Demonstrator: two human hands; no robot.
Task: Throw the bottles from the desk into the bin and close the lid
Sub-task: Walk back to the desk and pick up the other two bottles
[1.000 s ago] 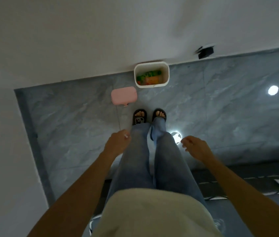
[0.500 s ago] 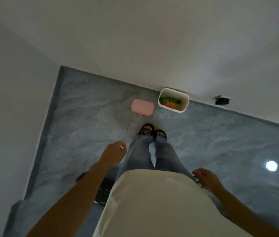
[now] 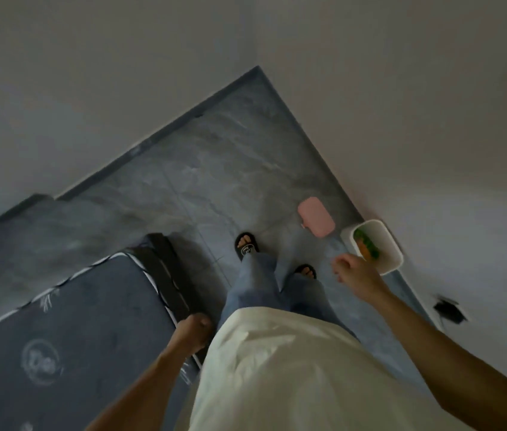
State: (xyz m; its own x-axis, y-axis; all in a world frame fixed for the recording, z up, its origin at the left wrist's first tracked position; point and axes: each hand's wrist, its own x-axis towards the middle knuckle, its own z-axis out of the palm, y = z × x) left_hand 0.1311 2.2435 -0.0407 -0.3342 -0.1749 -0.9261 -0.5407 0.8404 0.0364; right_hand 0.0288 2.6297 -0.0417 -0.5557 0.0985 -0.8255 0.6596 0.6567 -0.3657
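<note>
- Swung leftward since the earlier frame, the view now puts the white open-topped plastic bin (image 3: 393,258) at right against the wall, green and orange bottles (image 3: 367,248) inside.
- Its flat pink lid (image 3: 316,220) lies just beside it on the grey marble floor (image 3: 215,178).
- Right hand (image 3: 358,276) hangs near the bin, fingers loosely curled, holding nothing.
- Left hand (image 3: 192,332) is curled by the dark mattress (image 3: 59,337); fingers unclear.

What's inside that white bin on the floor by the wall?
The white bin stands open, its pink lid lying beside it on the floor. Green and orange items show inside, too blurred to identify. Anything beneath them is covered.
</note>
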